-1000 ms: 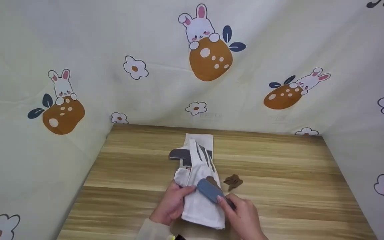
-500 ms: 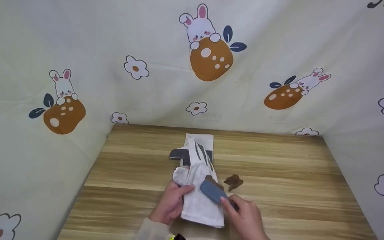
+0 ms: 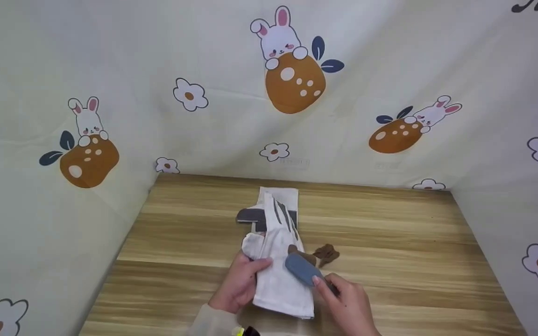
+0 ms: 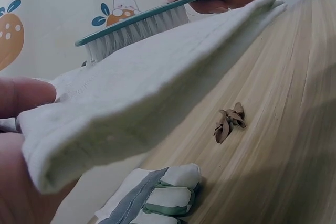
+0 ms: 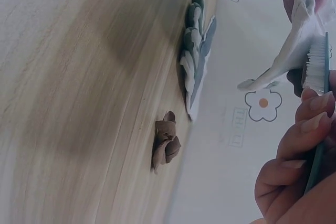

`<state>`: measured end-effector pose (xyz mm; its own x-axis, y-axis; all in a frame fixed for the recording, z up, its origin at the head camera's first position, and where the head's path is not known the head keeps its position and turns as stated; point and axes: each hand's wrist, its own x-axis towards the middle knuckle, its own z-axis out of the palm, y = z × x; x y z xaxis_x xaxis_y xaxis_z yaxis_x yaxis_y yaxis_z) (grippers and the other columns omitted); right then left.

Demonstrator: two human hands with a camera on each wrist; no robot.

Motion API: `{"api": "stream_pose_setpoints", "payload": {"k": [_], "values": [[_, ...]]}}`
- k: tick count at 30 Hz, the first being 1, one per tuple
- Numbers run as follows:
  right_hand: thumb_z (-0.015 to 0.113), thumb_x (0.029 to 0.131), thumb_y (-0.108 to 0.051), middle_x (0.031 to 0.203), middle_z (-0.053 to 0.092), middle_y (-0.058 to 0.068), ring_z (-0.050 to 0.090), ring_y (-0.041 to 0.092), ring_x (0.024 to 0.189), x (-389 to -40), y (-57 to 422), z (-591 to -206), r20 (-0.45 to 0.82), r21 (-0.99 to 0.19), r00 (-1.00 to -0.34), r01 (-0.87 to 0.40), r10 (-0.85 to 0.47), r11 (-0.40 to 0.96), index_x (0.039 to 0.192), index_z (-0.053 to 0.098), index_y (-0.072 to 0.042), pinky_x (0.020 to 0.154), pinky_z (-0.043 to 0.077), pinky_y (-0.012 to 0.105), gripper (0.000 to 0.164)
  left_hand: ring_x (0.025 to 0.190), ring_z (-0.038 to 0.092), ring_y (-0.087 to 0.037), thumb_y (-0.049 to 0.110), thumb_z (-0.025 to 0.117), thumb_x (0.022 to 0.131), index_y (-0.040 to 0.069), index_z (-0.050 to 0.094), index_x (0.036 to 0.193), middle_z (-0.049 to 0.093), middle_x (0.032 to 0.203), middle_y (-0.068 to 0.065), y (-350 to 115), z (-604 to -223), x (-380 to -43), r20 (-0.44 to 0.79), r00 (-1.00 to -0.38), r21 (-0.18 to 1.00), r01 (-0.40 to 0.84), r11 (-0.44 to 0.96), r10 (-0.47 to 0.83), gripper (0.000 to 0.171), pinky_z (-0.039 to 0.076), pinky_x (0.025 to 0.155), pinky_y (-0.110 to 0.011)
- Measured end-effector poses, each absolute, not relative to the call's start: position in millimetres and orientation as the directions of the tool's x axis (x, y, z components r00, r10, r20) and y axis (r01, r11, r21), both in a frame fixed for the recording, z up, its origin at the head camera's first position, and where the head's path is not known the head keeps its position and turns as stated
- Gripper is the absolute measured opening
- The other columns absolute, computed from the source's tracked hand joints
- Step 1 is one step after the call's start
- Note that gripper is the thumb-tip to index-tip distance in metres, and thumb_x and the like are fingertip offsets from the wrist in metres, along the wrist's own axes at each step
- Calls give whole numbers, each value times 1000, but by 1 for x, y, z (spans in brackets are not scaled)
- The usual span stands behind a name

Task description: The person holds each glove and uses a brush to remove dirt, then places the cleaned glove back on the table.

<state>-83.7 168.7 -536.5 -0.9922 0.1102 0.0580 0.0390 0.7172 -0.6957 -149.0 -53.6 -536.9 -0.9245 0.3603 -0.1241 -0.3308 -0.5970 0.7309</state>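
My left hand (image 3: 238, 282) grips a white cloth glove (image 3: 278, 280) with dark stripes by its left side, thumb on top. In the left wrist view, the cuff of this glove (image 4: 115, 114) is lifted over the table. My right hand (image 3: 343, 298) holds a blue-green brush (image 3: 302, 269) by its handle. Its white bristles (image 4: 131, 32) face down on the glove's fabric. Beside the brush head, a brown piece (image 3: 304, 255) shows at the glove's right edge. A second glove (image 4: 163, 192), white, dark and green, lies on the table beneath.
To the right of the gloves, a crumpled brown lump (image 3: 327, 254) lies on the wood-grain table (image 3: 390, 233). Pale fabric walls (image 3: 222, 130) printed with rabbits and flowers surround the table at the back and both sides.
The brush has slid a little rightward and down across the glove with my right hand. More of the brown piece shows at the glove's edge. My left hand has barely moved.
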Motion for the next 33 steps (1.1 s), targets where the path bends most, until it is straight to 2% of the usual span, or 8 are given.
{"api": "stream_pose_setpoints", "payload": {"k": [11,21,29,33], "values": [[47,80,-64,60,52,-11,46,7,54,-85,170,-537,-9,-730,-994,84,113,679,76,63,-25,49,37,22,43,113,48,-31,-9,53,82,-1,23,138,44,128,-17,-58,-537,-149,-120,-926,728,-327,-603,357,65,38,98,-44],[50,84,-57,63,54,-16,49,4,56,-84,162,-534,77,-746,-997,-52,8,663,77,63,-28,51,40,20,32,111,50,-34,-8,52,83,1,26,136,47,124,-20,-55,-538,-151,-122,-916,701,-352,-620,382,60,40,95,-47],[49,84,-58,60,52,-19,47,2,52,-89,154,-529,153,-685,-987,-76,41,725,74,62,-29,48,38,19,33,105,54,-36,-5,52,83,-6,36,120,54,112,-22,-52,-538,-146,-94,-910,709,-345,-615,403,40,42,91,-50],[50,84,-57,57,49,-19,45,3,51,-89,156,-530,191,-668,-978,-71,79,741,72,60,-31,48,37,20,31,105,54,-35,-7,53,83,-6,37,120,54,113,-21,-51,-537,-146,-96,-918,714,-333,-615,386,40,43,91,-49]]}}
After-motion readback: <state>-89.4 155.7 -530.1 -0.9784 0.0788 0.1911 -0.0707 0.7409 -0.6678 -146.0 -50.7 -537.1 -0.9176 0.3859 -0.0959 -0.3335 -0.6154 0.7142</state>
